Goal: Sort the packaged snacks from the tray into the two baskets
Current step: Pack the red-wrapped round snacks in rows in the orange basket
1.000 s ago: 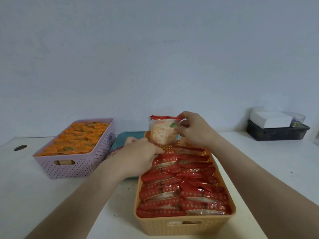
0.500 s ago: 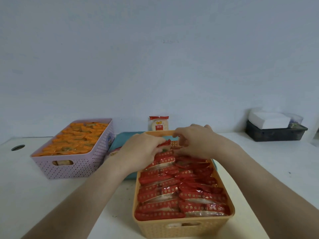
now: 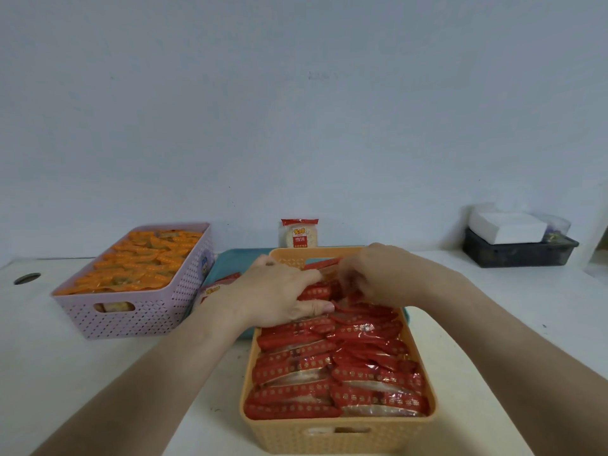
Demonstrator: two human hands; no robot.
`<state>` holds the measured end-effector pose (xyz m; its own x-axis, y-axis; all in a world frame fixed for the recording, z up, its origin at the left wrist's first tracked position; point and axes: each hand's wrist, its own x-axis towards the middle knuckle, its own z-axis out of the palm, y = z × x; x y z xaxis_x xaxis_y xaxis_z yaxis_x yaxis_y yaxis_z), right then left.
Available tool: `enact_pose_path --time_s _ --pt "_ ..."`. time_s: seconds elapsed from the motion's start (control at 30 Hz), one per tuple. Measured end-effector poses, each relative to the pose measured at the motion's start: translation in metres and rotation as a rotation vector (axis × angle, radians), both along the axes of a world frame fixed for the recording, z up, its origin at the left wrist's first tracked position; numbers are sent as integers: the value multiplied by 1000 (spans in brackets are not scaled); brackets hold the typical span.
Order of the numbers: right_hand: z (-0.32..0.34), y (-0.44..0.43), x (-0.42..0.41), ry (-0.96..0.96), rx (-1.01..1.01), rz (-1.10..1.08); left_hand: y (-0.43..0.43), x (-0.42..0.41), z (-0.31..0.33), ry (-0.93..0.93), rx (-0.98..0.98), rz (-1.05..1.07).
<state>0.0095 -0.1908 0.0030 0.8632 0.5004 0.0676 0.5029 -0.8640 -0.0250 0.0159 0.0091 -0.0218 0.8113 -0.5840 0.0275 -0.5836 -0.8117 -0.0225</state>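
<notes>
While both forearms reach in from the bottom corners of the frame, the white surface (image 3: 65, 373) spreads across the whole lower half. An orange basket (image 3: 339, 436) sits at lower centre, packed with two rows of red packets (image 3: 345, 366) lying edge-up. A purple basket (image 3: 141, 319) stands at middle left, well apart from it, filled with orange packets (image 3: 144, 261).

At the far end of the orange basket, the left hand (image 3: 276, 292) lies flat on the red packets, fingers together and fairly straight, thumb stretched along the row. Just beside it, the right hand (image 3: 381, 274) bends its fingers down among the packets; I cannot tell whether they pinch one. The red edge of one packet (image 3: 320, 264) sticks up between the two hands.

A teal tray (image 3: 230, 261) shows between the baskets, mostly hidden behind the orange one. A red-and-white packet (image 3: 217, 287) lies on it, half covered by the left wrist.

At middle right, a dark bin (image 3: 516, 255) carries a white box (image 3: 506, 227). A single snack packet (image 3: 298, 233) stands upright against the wall at centre. A small round hole (image 3: 27, 278) marks the surface at the far left edge.
</notes>
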Motion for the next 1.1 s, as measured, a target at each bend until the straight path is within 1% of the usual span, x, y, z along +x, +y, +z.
enact_pose_path --time_s 0.17,0.2,0.27,0.33,0.4,0.47,0.5,0.53,0.6,0.63,0.77,0.83,0.9,0.97,1.03,1.1 --pt "16 -4 -4 345 4 -64 -2 -3 3 -3 44 27" --pt "19 -6 -4 348 -33 -81 -3 -4 3 -11 36 32" --pt "16 -9 1 208 -122 -92 -6 -6 5 -35 22 29" --pt "6 -6 5 112 -93 -73 -6 -8 5 -52 23 33" --pt "1 -5 4 145 -64 -77 -7 -10 6 -64 5 34" --pt "2 -3 1 178 -65 -98 -6 -8 4 -86 -68 38" --pt "3 -3 1 155 -38 -110 -6 -6 3 -109 -94 42" --pt "4 -3 1 89 14 -126 -7 -5 3 -127 -99 51" --pt "2 -1 7 -115 130 -138 -7 -2 0 -122 -111 67" --pt "1 2 11 -178 151 -130 -6 -3 0 -121 -140 66" --pt "-10 10 22 -190 27 -127 -2 -4 -4 -198 -267 63" --pt "-14 15 26 -266 -18 -109 -1 -7 -4 -226 -328 102" --pt "-14 17 28 -296 -11 -100 -1 -9 -3 -317 -389 166" --pt "-12 21 28 -299 57 -112 5 -9 -2 -394 -395 247" --pt "-6 28 27 -292 194 -114 12 -8 -3 -371 -397 295" --pt "-3 37 26 -198 342 -76 13 -11 -5 -361 -495 307"
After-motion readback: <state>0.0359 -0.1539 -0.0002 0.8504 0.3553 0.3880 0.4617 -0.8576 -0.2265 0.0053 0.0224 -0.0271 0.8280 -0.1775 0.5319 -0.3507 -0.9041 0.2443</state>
